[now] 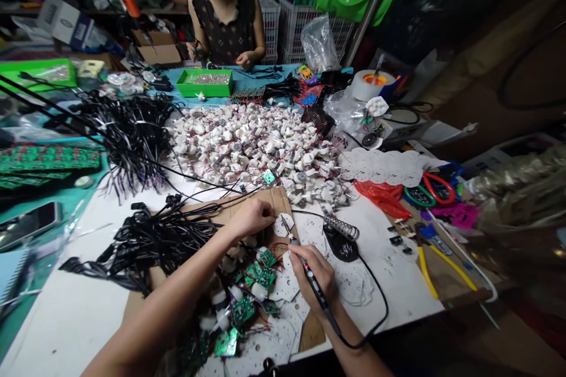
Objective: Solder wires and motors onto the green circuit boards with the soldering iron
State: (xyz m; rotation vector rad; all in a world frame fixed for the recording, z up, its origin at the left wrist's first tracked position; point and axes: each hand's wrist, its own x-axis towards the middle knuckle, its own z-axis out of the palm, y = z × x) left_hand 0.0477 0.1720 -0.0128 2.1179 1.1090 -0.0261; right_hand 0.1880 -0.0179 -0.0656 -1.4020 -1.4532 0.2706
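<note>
Black soldering iron in right grip, tip near left hand.

Look at this white-topped worktable: a broad heap of small white plastic parts sprawls across the far middle, black bundled cables lie left, brown cardboard sits near, and thin white perforated plates spread right of it!
</note>
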